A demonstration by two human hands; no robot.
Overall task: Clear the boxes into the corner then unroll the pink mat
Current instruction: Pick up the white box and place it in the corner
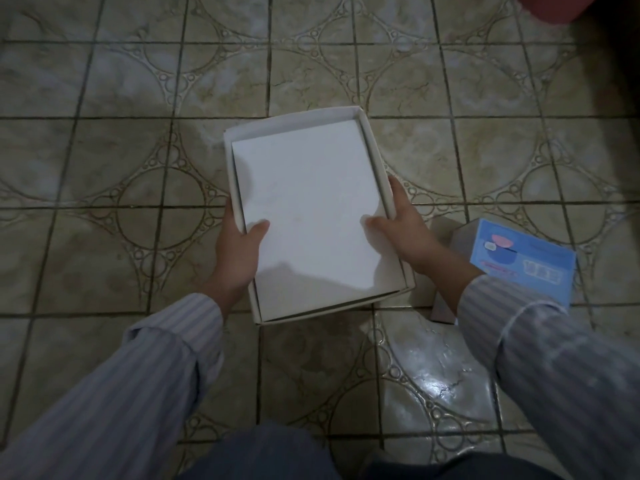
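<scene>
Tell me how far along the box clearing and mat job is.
Done: nothing visibly finished; no corner with stacked boxes is in view. In hand: the left hand and right hand grip the sides of the open white box, thumbs inside it. Left: the blue box sits on the tiled floor by the right arm, and the pink object at top right, possibly the mat, is untouched.

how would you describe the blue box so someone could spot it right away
Start at the tiled floor, then find the open white box held by both hands in the middle. The blue box sits on the floor just beyond the right hand, beside the striped sleeve. It is smaller, closed, and has printed pictures, unlike the plain white one.
</scene>
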